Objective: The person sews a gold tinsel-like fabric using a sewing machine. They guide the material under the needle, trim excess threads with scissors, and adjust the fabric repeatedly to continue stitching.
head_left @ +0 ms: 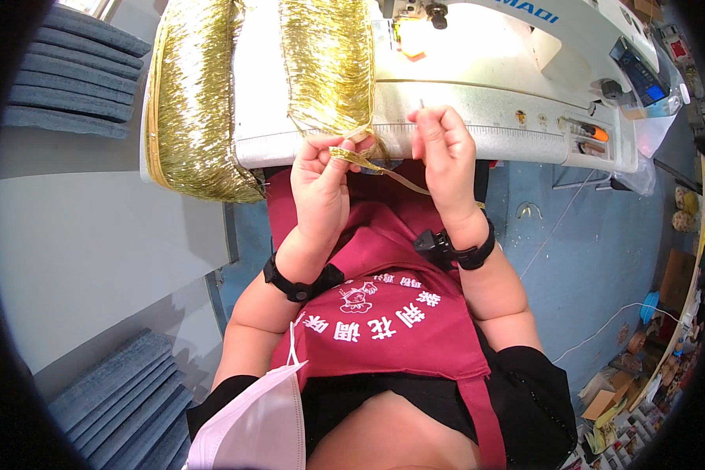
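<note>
My left hand [321, 184] is closed at the front edge of the sewing table, pinching the end of a narrow gold trim band [352, 157]. From there the band trails right and down across my lap. A gold tinsel fringe [330, 66] lies on the table just beyond that hand, its lower corner close to the fingertips. To the right, my right hand [446, 153] is raised with thumb and fingers pressed together. A tiny grey tip shows above its fingers, too small to name. Another gold fringe [196, 102] hangs over the table's left edge.
A white sewing machine [493, 43] stands at the back, with a control panel [638, 70] at right. An orange-handled tool [591, 131] sits in a recess of the table. Folded grey-blue fabric [78, 70] is stacked at left, with more fabric [125, 399] below.
</note>
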`<state>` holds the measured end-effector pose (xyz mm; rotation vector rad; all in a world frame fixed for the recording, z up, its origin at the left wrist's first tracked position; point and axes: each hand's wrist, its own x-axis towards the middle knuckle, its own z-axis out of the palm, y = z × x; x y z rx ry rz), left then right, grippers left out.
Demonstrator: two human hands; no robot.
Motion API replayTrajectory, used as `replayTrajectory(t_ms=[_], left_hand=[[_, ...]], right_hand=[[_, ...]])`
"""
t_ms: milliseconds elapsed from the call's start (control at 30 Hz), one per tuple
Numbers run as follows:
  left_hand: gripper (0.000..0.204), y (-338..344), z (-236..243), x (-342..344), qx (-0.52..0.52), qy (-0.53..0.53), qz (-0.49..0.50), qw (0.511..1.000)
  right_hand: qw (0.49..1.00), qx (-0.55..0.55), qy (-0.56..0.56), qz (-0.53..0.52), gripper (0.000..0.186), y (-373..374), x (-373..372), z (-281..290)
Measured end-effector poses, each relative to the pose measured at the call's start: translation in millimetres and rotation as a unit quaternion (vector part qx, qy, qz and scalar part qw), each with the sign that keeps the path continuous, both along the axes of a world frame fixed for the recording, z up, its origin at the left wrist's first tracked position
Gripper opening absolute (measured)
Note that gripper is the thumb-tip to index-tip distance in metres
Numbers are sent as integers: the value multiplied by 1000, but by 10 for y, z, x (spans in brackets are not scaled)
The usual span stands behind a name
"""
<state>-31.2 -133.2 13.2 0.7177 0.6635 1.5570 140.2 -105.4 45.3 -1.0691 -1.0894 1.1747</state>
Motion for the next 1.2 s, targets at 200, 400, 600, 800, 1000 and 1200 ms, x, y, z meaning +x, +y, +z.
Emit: replayTrajectory(t_ms=[200,400,600,800,1000,1200], left_hand=[[14,-11,22,12,-43,-74,0,996],[13,-12,33,0,-52,-79,3,996],[14,-31,17,14,-29,-15,23,999],[15,-39,-6,-16,-16,31,28,999],[14,1,-22,-65,4,31,6,999],[12,-20,-2,5,-3,27,13,1000]], right_hand=[[995,-12,-101,22,32,-56,-106,-8],[969,149,-196,-8,20,-11,-214,-15],[964,169,-204,-9,11,10,-193,-7],[964,158,-213,5,9,30,-144,54],[970,141,-195,25,7,70,-130,67],[974,74,-214,24,19,-90,11,214]])
